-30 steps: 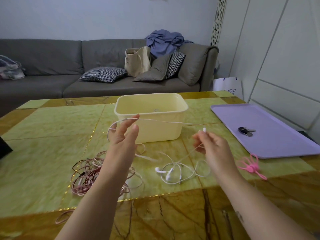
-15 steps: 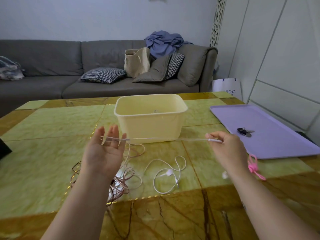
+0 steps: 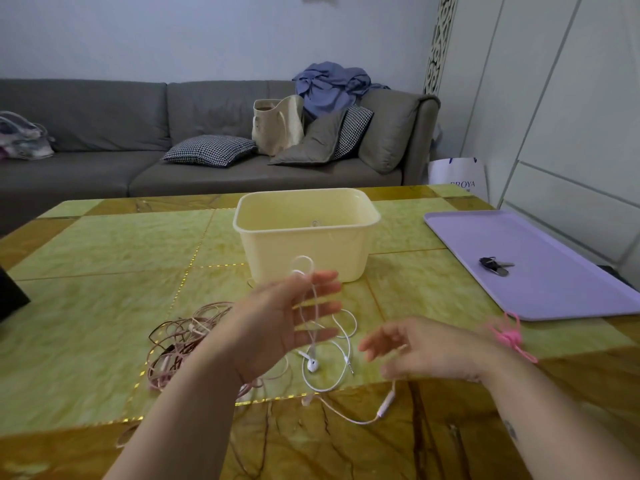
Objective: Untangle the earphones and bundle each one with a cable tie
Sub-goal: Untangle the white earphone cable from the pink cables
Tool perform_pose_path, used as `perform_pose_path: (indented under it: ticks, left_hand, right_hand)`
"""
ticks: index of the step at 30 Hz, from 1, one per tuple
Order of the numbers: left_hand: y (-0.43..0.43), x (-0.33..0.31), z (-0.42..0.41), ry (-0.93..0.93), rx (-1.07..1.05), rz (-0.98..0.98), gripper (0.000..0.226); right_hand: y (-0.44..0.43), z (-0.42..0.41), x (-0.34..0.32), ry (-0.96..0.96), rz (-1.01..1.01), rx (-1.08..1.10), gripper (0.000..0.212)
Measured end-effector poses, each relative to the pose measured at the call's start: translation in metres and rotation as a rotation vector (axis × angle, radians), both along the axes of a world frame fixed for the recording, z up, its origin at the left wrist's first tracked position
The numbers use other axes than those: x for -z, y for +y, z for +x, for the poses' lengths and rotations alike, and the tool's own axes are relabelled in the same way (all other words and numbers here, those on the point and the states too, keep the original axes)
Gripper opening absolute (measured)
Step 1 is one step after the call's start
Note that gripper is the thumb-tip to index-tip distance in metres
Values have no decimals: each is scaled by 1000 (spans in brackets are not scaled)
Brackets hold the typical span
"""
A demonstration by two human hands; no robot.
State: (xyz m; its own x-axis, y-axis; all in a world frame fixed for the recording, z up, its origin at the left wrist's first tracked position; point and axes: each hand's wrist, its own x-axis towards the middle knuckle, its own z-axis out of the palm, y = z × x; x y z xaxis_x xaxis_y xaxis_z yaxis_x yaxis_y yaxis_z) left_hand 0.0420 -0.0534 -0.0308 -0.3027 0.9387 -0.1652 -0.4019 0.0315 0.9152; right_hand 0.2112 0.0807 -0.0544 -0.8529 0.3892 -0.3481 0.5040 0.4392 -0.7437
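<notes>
Above the six o'clock edge of the green-and-amber marble table [image 3: 104, 271], holds the left hand [image 3: 273, 323] up, palm turned toward three o'clock, fingers straight and spread; carries the thin white wired earphones [image 3: 311, 366] draped across those fingers, pinching nothing; one small loop of cord standing above the fingertips at twelve o'clock, the rest hanging to a white earbud and loose coils on the table at five o'clock of the hand.

Holds the right hand [image 3: 426, 351] lower, at three o'clock of the left, blurred, fingers loosely extended toward nine o'clock; impossible to tell any grip on the pale pink earphone cord with inline remote [image 3: 386, 405] dropping from under that hand to the table at six o'clock.

At nine o'clock of the left wrist, a tangled heap of pink and reddish earphone cords [image 3: 180, 341] lying on the table, partly hidden by the forearm; at three o'clock of the right hand, a bunch of bright pink silicone cable ties [image 3: 509, 336] on the table, just beside the near edge of the flat lilac plastic tray [image 3: 554, 289]; small dark bunch of keys [image 3: 493, 266] resting on that tray.

At twelve o'clock of the left hand, an upright rectangular cream plastic tub [image 3: 304, 258] on the table, apart from both hands; beyond the table's far edge, a long grey fabric sofa [image 3: 104, 133].
</notes>
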Motion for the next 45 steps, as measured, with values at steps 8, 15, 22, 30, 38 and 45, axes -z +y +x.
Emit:
perform_pose_path:
  ticks: [8,15,22,30,38,45]
  left_hand:
    - [-5,-7,23,387,262,-255,31]
    - [-5,-7,21,459,263,-297,33]
    - [-5,-3,14,455,212,-248,25]
    - [-1,-2,16,260,96,-109,27]
    - [9,-5,4,-282,-284,123,18]
    - [4,7,-22,-301,-522,86,25]
  right_hand:
    - [-18,-13,-7,617,180,173,57]
    - [-20,-16,3,553,318,157,13]
    - [-19,-15,-3,676,191,341,8]
    - [-25,-21,-2,669,-144,400,36]
    - [-23,-15,-5,504,-239,201,69]
    - [-4,-3,-18,565,181,430,4]
